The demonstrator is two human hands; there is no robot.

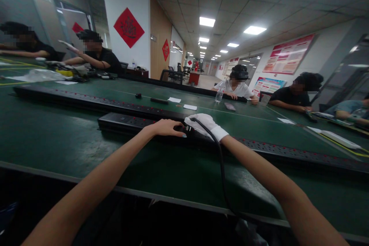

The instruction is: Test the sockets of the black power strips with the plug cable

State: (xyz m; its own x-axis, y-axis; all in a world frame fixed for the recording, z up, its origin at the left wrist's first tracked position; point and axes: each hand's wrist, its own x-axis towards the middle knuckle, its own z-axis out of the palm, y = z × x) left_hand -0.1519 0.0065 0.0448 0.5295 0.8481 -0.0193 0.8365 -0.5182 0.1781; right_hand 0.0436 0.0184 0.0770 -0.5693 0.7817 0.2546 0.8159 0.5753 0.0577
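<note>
A black power strip point(122, 121) with a row of sockets lies along the green table in front of me. My left hand point(168, 127) is bare and closes around its body, thumb on the near side. Just to the right, my right hand point(206, 124) wears a white glove and holds a black power plug point(188, 130), whose metal pins show faintly beside my left fingertips. The pins' exact contact with a socket cannot be made out. From the gloved fingers a black cable point(221, 165) loops down over the table's front edge.
Long black power strips with red-marked sockets lie behind point(72, 98) and to the right point(273, 148). Farther back are a water bottle point(219, 95), white papers point(190, 107) and a black bar point(159, 101). Several people sit around the table.
</note>
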